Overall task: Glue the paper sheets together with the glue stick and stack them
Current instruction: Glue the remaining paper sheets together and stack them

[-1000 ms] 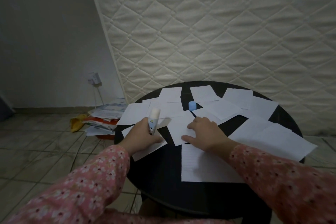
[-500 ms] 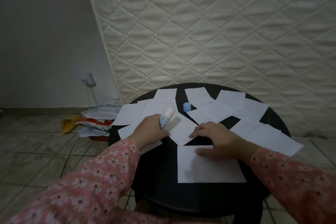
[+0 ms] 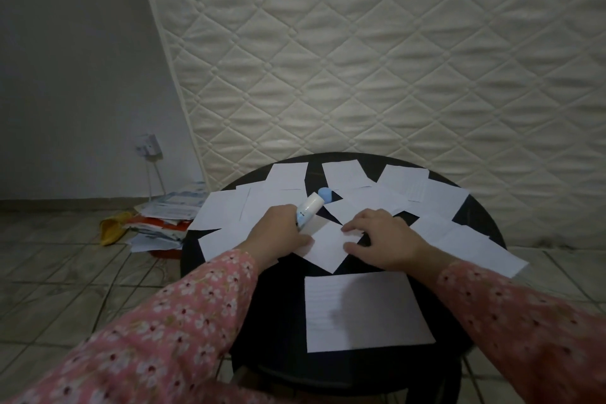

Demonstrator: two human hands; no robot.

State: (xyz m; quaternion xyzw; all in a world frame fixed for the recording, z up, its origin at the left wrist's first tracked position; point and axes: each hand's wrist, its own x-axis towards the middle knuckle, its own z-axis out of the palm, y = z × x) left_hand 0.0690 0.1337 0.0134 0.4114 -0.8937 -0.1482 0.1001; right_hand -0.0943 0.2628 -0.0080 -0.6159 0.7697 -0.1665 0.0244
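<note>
Lying between hands (image 3: 328,239): paper sheet (image 3: 328,248)

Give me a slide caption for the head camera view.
Left hand holds glue stick; right hand presses a paper sheet on round black table.

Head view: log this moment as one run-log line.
left hand: holds glue stick, uncapped | right hand: on tilted sheet | blue cap: on table | nearest sheet: untouched

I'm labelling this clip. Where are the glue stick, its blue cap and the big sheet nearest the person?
glue stick (image 3: 307,209), head view, middle of the white barrel.
blue cap (image 3: 326,195), head view, its rounded top.
big sheet (image 3: 364,311), head view, its centre.
</note>
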